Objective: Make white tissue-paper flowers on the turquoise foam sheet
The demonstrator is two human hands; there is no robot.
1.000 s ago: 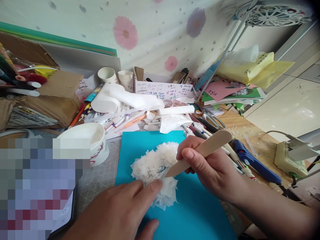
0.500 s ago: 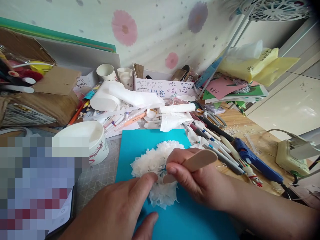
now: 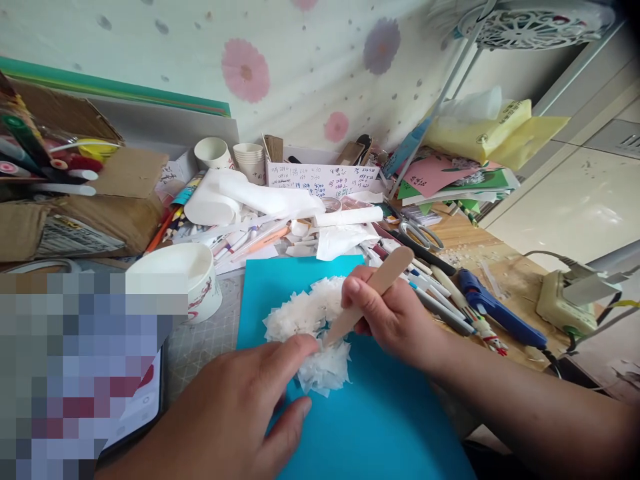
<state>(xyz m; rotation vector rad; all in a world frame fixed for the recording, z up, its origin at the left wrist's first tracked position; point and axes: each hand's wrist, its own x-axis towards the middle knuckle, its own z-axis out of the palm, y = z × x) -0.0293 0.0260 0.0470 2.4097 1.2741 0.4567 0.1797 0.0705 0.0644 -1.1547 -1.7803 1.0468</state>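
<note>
A blue sheet of card (image 3: 380,413) carries a ring-like cluster of ruffled white tissue paper (image 3: 295,313). My right hand (image 3: 387,313) is closed round a flat wooden craft stick (image 3: 393,270), whose lower end reaches into the tissue near the middle of the cluster. Beside that end, my left hand (image 3: 250,393) lies with its index fingertip on the tissue and its thumb apart, over the card. Its other fingers are partly hidden, and I see nothing held in it. My right hand covers part of the cluster's right side.
A white paper bowl (image 3: 205,287) and a partly blurred phone (image 3: 135,413) are at the left. Behind the card lie pens, a white paper roll (image 3: 350,216) and scissors (image 3: 420,233). A blue glue gun (image 3: 500,310) rests at right, near a power strip (image 3: 565,307).
My right hand has turned the craft stick from lying nearly flat to a steeper slant, its tip now at the tissue's centre. My left hand stays by the cluster. The view has shifted slightly.
</note>
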